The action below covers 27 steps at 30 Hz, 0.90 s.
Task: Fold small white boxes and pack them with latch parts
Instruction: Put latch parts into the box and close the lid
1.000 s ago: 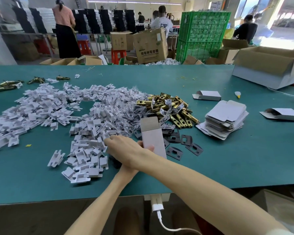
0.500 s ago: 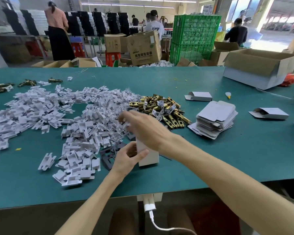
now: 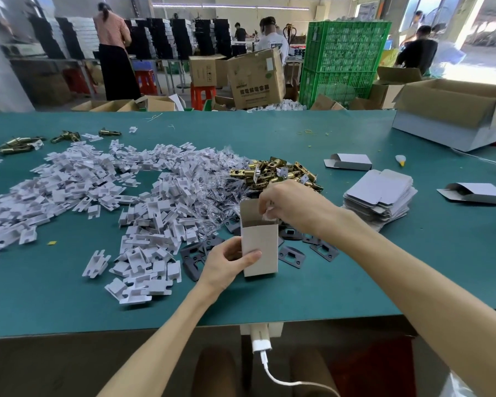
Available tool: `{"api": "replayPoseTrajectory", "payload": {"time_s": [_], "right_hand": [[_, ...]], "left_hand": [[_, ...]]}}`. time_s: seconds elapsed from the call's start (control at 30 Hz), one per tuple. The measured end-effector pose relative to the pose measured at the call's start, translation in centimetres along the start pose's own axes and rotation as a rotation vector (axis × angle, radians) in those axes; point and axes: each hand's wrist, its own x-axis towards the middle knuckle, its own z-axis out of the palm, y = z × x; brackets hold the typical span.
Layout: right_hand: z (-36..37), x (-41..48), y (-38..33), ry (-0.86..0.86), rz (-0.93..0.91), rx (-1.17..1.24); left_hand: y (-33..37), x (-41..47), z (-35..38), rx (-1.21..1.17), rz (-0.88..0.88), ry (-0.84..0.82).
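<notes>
A small white box stands upright on the green table, its top open. My left hand grips its lower left side, thumb across the front. Over the box's open mouth my right hand pinches a small white piece at its fingertips. Brass latches lie piled just behind, and dark strike plates are scattered around the box's base. A heap of white plastic inserts spreads to the left, with clear bagged parts beside it.
A stack of flat white box blanks sits to the right. Two folded boxes lie further right. A big open carton stands at the back right corner. Loose latches lie at the far left. People work beyond the table.
The box now stands upright with its top open, held by my left hand. My right hand has come back from the parts pile to the box's mouth with a small piece pinched.
</notes>
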Motion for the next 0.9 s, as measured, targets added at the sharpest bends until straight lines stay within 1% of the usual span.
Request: {"api": "replayPoseTrajectory", "payload": {"time_s": [0.07, 0.13, 0.37, 0.63, 0.7, 0.8, 0.87, 0.9], "right_hand": [[0.7, 0.2, -0.1, 0.015, -0.051, -0.09], [1.3, 0.3, -0.3, 0.022, -0.081, -0.132], [2.7, 0.2, -0.4, 0.044, -0.105, -0.18], [3.1, -0.6, -0.2, 0.067, -0.072, -0.183], [2.9, -1.0, 0.1, 0.13, -0.045, -0.128], [3.0, -1.6, 1.2, 0.246, 0.062, -0.007], [3.7, -2.2, 2.5, 0.241, 0.154, 0.036], [4.3, -2.5, 3.1, 0.207, 0.206, 0.057]], "left_hand": [[0.0, 0.0, -0.1, -0.01, 0.004, -0.005], [0.0, 0.0, -0.1, -0.021, 0.002, -0.014], [-0.1, -0.1, -0.1, -0.034, 0.0, -0.015], [-0.2, -0.1, -0.2, -0.036, 0.007, -0.013], [-0.3, -0.1, -0.2, -0.035, 0.009, -0.009], [-0.3, -0.1, -0.1, -0.024, 0.012, -0.006], [-0.3, -0.1, -0.1, -0.02, 0.017, -0.003], [-0.2, -0.1, -0.1, -0.018, 0.017, -0.001]]}}
